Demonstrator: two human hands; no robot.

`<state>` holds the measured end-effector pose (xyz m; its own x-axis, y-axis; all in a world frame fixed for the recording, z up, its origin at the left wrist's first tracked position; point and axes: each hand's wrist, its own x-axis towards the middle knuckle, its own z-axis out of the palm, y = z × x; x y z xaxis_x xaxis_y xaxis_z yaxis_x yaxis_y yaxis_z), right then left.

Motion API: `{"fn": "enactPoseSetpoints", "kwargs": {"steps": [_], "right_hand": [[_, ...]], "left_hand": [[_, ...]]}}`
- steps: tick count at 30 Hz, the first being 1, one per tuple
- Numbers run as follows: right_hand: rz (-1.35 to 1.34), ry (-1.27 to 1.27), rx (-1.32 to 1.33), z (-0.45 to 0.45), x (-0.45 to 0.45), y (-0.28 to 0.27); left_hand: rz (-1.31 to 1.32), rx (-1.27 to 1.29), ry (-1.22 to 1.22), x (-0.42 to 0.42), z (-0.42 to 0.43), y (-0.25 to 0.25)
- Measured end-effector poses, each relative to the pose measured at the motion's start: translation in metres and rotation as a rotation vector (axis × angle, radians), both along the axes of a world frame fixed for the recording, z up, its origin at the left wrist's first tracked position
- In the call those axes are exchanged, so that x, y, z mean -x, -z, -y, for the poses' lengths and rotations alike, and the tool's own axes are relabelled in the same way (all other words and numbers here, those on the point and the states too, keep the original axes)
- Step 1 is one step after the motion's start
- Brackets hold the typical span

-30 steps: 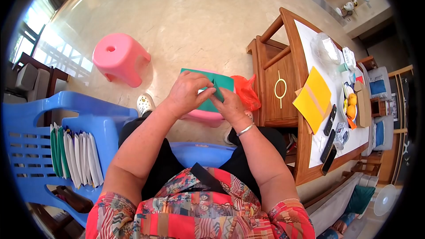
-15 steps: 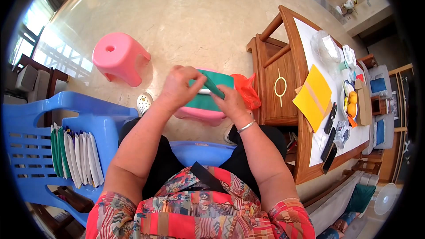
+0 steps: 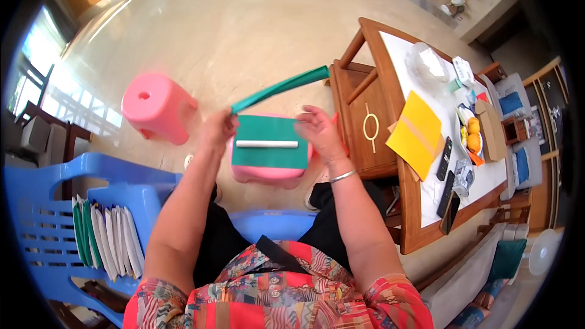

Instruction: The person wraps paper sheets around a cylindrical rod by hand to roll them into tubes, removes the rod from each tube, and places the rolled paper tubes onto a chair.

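1. At the lower left, white and green pieces (image 3: 109, 240) stand in a row on the blue chair (image 3: 140, 173), probably so that they remain in order and easy to reach.
2. Near the centre, the left hand (image 3: 221, 129) curls its fingers around one end of the green strip (image 3: 280, 90); because only this end is gripped, the strip extends freely toward the upper right.
3. The right hand (image 3: 321, 133) has loosely spread fingers and seems to hold nothing. It is by the right edge of the green sheet (image 3: 271, 128); I cannot tell if they touch.
4. This sheet lies flat upon the pink stool (image 3: 268, 175), apparently a low support; the white rod (image 3: 267, 144) rests across it.
5. At the right, the surface (image 3: 396, 42) carries a yellow sheet (image 3: 417, 137).
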<state>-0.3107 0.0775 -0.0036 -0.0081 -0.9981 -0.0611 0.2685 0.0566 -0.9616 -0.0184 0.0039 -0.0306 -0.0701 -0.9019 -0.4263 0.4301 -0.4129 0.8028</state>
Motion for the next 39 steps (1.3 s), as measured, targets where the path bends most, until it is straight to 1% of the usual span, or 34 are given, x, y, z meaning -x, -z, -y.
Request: {"fn": "enactPoseSetpoints", "kwargs": {"steps": [1,2,3,5,11,13,16,17,20,21,23,25,26,29,32,39], "right_hand": [[0.021,-0.031,0.039,-0.005,-0.009,-0.009],[0.042,-0.063,0.078,-0.009,-0.017,-0.018],[0.110,-0.032,0.098,-0.010,-0.023,-0.019],[0.248,0.024,0.138,-0.011,-0.030,-0.018],[0.253,0.081,0.040,-0.012,-0.022,-0.005],[0.124,0.070,0.065,-0.013,-0.026,-0.005],[-0.021,0.052,0.123,-0.017,-0.032,-0.013],[-0.062,0.045,0.146,-0.019,-0.033,-0.017],[-0.061,0.029,0.011,-0.022,-0.031,-0.027],[-0.056,0.023,0.010,-0.021,-0.029,-0.026],[-0.041,0.009,0.006,-0.019,-0.026,-0.021],[-0.099,-0.058,0.037,-0.018,-0.024,-0.018],[-0.129,-0.090,0.053,-0.017,-0.024,-0.016],[-0.213,-0.147,0.033,-0.020,-0.030,-0.021],[-0.247,-0.183,0.074,-0.020,-0.033,-0.010],[-0.242,-0.192,0.031,-0.023,-0.038,-0.008]], "left_hand": [[-0.084,-0.057,0.053,0.018,-0.014,0.003],[-0.049,-0.129,0.086,0.033,-0.023,0.013],[-0.020,-0.148,0.168,0.041,-0.033,0.023],[0.021,-0.212,0.232,0.056,-0.049,0.027],[0.072,-0.372,0.383,0.071,-0.067,0.054],[0.084,-0.373,0.454,0.071,-0.074,0.055],[0.215,-0.374,0.588,0.076,-0.080,0.044],[0.353,-0.341,0.648,0.078,-0.082,0.038],[0.710,0.267,0.538,0.079,-0.080,0.075],[0.759,0.463,0.419,0.080,-0.080,0.057],[0.847,0.847,0.167,0.084,-0.078,-0.017],[0.905,1.143,0.091,0.076,-0.071,-0.051],[0.930,1.292,0.052,0.073,-0.070,-0.060],[0.829,1.251,0.127,0.066,-0.077,-0.064],[0.819,1.320,0.099,0.066,-0.077,-0.066],[0.847,1.367,0.067,0.068,-0.076,-0.075]]}}
